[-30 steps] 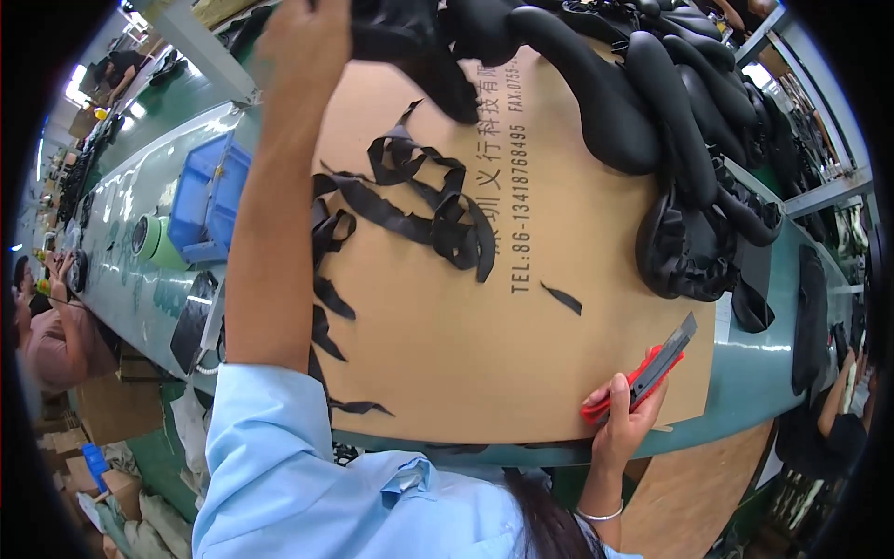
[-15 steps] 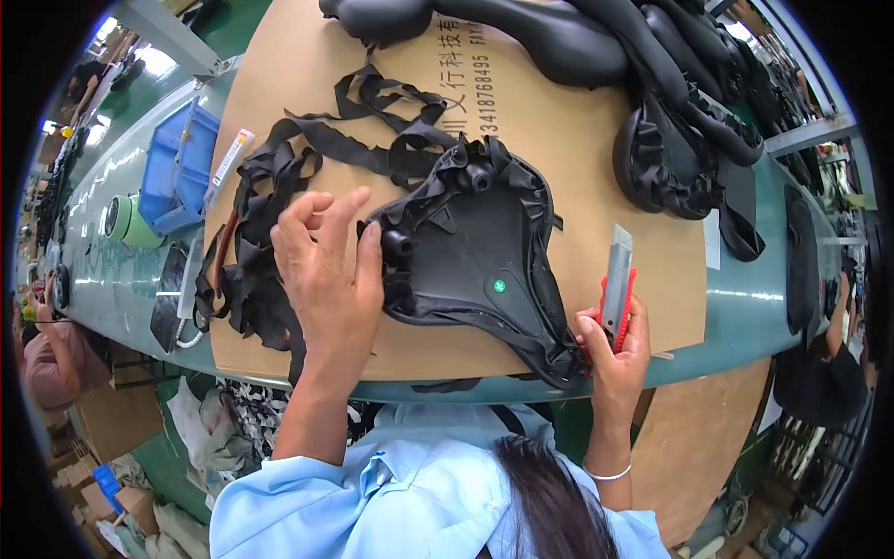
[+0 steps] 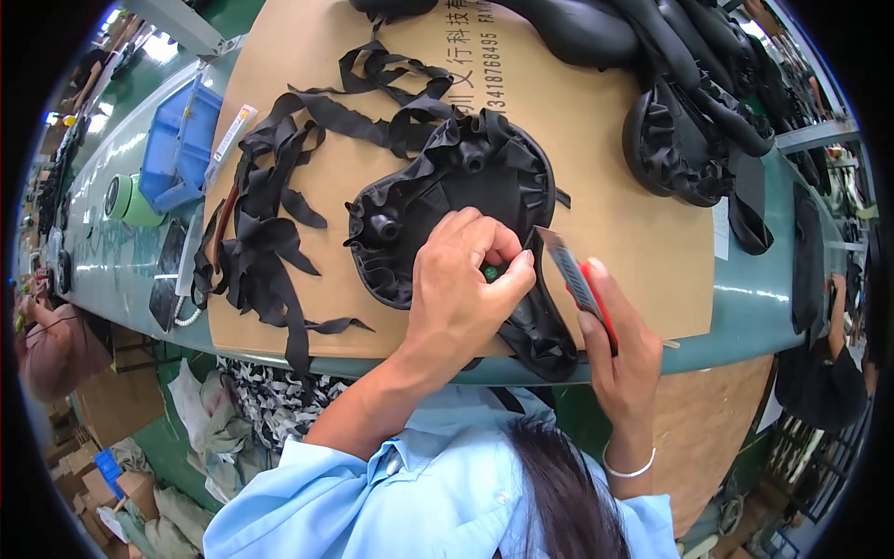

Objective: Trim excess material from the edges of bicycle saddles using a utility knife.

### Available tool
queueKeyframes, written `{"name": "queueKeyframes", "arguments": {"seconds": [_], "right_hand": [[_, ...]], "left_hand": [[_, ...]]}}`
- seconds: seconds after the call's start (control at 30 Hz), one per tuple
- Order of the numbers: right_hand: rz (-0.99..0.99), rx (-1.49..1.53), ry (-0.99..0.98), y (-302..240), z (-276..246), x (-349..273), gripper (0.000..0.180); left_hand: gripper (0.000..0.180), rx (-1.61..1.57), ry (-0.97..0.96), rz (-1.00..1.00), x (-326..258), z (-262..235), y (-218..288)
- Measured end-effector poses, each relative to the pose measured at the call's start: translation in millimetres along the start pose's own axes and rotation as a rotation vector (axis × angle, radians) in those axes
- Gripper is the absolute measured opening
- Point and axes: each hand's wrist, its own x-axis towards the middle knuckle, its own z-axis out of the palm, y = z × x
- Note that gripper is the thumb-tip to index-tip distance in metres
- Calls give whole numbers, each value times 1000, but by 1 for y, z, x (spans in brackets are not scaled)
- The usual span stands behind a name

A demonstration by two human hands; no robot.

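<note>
1 blue bin (image 3: 182, 140), left hand (image 3: 459, 284) over saddle (image 3: 470, 191)

A green table (image 3: 756, 306) bears a cardboard sheet (image 3: 643, 270). Near ten o'clock sit a blue bin (image 3: 191, 168) and green container (image 3: 140, 209).

A person's left hand (image 3: 466, 279) arches at the center of the frame, fingers curled toward the thumb, the forearm (image 3: 372, 401) slanting up from lower left; right of center, the right hand (image 3: 622, 349) stands on a near-upright wrist (image 3: 631, 436), fingers bent.
</note>
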Motion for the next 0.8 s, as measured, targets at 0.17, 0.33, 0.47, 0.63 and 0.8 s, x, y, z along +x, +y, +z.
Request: {"name": "queueKeyframes", "arguments": {"seconds": [0.17,0.33,0.47,0.63,0.8], "right_hand": [[-88,-151,-168,-2,-2,10,57],[-41,-3,-165,-4,-7,-12,56],[123,28,-262,-17,-13,-29,54],[327,-3,-439,-36,-42,-55,53],[697,303,-264,-48,-30,-96,45]], "left_hand": [[12,-33,29,25,-4,-4,-8],[12,-175,-95,43,-4,-17,-10],[11,-325,-200,-29,-2,-21,-14],[12,-718,-299,-169,1,-29,-15],[18,-1260,-105,-136,10,-22,-19]]}}
